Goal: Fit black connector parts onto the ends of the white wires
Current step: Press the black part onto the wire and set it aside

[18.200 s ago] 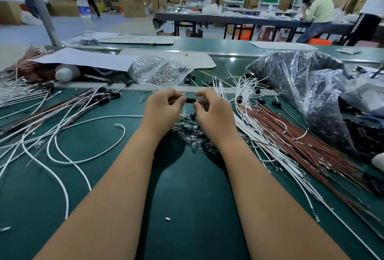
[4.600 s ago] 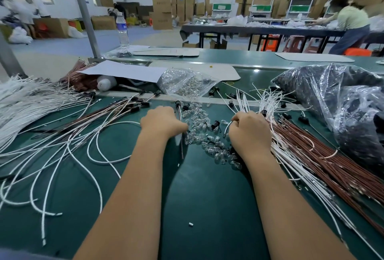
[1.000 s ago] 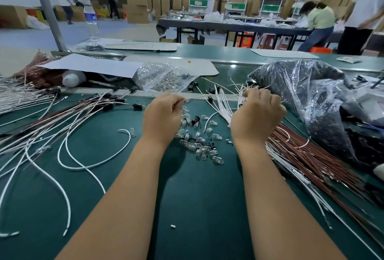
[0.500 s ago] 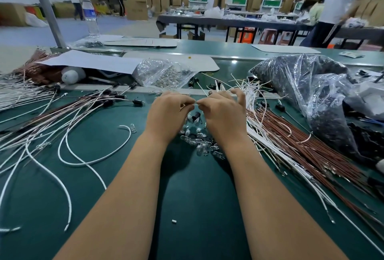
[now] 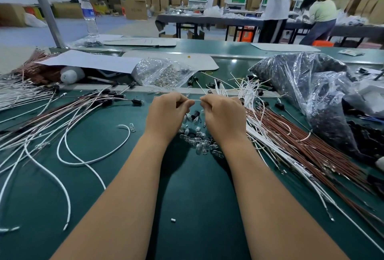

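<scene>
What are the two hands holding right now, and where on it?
Left hand and right hand both pinch one thin white wire at their fingertips, a short stretch bridging the gap between them. No black connector shows in either grip.

Both bare forearms reach straight toward twelve o'clock, nearly parallel, wrists level. The left hand [image 5: 167,114] and right hand [image 5: 223,115] sit close together, backs up, fingers curled inward, thumb and fingertips of each pinched, the two pinches almost meeting.

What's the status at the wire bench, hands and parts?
Left hand and right hand both pinch one white wire between them. No connector visibly fitted yet. Loose clear bulbs underneath, nothing blocking.
</scene>
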The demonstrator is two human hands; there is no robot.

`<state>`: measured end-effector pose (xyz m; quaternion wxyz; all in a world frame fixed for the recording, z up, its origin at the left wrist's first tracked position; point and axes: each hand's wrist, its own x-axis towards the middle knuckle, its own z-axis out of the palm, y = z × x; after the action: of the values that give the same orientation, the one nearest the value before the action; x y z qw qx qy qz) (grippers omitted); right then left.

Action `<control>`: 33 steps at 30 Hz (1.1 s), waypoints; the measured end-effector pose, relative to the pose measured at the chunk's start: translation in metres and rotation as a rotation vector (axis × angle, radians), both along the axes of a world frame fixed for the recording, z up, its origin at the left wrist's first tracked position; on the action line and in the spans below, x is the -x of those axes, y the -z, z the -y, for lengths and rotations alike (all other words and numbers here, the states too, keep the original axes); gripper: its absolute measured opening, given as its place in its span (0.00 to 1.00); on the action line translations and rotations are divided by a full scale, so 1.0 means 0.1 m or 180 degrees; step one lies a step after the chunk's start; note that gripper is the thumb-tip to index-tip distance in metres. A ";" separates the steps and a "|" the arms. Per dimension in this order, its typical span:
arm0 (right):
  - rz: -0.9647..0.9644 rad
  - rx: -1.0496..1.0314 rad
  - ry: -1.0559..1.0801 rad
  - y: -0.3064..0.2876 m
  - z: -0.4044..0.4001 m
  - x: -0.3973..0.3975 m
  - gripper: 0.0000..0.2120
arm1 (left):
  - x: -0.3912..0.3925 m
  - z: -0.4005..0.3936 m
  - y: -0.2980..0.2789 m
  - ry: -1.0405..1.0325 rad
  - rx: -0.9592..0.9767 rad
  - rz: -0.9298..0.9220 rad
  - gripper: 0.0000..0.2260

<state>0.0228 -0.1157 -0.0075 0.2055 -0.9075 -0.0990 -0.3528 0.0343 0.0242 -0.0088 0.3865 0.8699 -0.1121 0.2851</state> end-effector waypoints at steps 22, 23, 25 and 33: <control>-0.0372 -0.1553 -0.0152 0.03 0.04 -0.06 0.04 | 0.00 0.10 0.02 0.0202 0.0602 -0.0446 0.10; -0.0334 -0.1634 -0.0208 0.03 0.04 -0.06 0.04 | -0.01 0.08 0.01 0.0201 0.0922 -0.0511 0.09; -0.0287 -0.1733 -0.0316 0.02 0.03 -0.06 0.04 | -0.01 0.05 -0.03 0.0316 0.1643 -0.0708 0.07; -0.0260 -0.1679 -0.0464 0.04 0.02 -0.05 0.05 | -0.01 0.05 -0.05 0.0985 0.3012 -0.1107 0.06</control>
<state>0.0279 -0.1176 -0.0111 0.4634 -0.8265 -0.0603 -0.3137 0.0352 0.0190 -0.0034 0.7874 0.6081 -0.0324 0.0957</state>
